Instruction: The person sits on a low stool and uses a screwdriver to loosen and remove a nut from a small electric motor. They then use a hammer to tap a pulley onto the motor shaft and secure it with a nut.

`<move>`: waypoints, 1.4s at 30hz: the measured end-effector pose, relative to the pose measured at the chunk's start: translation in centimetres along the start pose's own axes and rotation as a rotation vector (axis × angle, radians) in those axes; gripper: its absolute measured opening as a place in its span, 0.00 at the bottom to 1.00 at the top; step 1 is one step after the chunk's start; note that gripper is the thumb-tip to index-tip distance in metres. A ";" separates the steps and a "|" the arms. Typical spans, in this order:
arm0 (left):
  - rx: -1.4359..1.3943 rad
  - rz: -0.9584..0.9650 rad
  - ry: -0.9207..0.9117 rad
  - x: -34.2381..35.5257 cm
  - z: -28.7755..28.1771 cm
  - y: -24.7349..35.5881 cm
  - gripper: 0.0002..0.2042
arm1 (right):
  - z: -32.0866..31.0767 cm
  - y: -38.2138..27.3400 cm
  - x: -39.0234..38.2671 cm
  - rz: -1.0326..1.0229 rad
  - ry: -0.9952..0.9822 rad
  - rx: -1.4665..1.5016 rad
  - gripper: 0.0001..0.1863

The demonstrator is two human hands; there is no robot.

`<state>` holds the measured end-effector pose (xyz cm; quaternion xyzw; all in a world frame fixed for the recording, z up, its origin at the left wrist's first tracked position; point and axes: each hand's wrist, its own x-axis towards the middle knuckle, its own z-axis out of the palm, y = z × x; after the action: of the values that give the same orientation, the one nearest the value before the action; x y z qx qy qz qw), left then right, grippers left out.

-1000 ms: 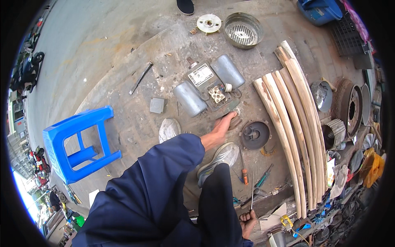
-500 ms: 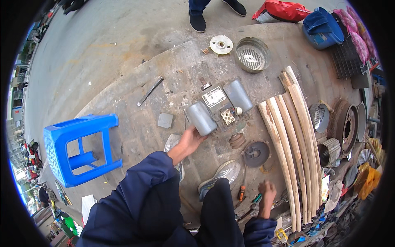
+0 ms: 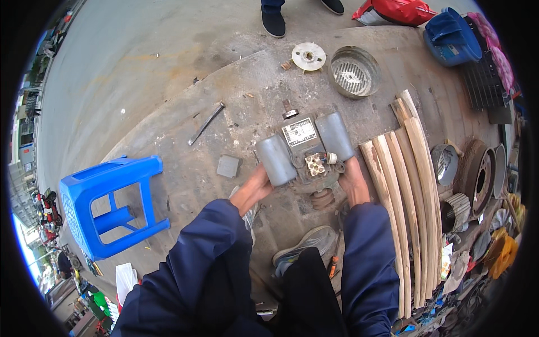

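An electric motor (image 3: 309, 149) lies before me, with a grey cylindrical cover on either side, a printed plate and an exposed terminal block (image 3: 315, 164) between them. A shaft with a bearing (image 3: 290, 110) sticks out at its far end, and a rusty shaft end (image 3: 322, 198) points toward me. My left hand (image 3: 255, 188) grips the near end of the left cover, fingers partly under it. My right hand (image 3: 353, 180) is closed round the motor's right side, its fingertips hidden. By my right sleeve, an orange-handled screwdriver (image 3: 333, 266) rests on the ground.
Pale wooden poles (image 3: 401, 224) lie to the right. A blue stool (image 3: 112, 205) stands left. Farther off are a steel chisel-like bar (image 3: 206, 123), a white fan disc (image 3: 309, 57) and a round metal cover (image 3: 354, 72). Another person's shoes (image 3: 273, 22) show at the top.
My right hand has moved up from beside the tools near the poles to the motor's right side. My left hand stays on the left cover. The view has shifted slightly.
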<state>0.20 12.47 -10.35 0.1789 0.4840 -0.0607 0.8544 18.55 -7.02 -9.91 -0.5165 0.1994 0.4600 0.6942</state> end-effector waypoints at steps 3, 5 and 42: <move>0.133 0.008 -0.044 0.6 0.8 4.1 0.16 | 0.6 2.4 -1.0 -0.057 0.025 0.178 0.23; 0.323 -0.043 -0.060 2.1 1.9 7.4 0.16 | 0.5 4.2 -2.5 -0.060 0.118 0.260 0.20; 1.126 0.185 -0.079 5.7 5.0 16.1 0.20 | 3.5 11.0 -12.7 0.103 0.047 0.359 0.19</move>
<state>11.64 25.97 -8.89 0.6459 0.3270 -0.2409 0.6465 2.29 -8.86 -4.85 -0.3841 0.3205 0.4397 0.7459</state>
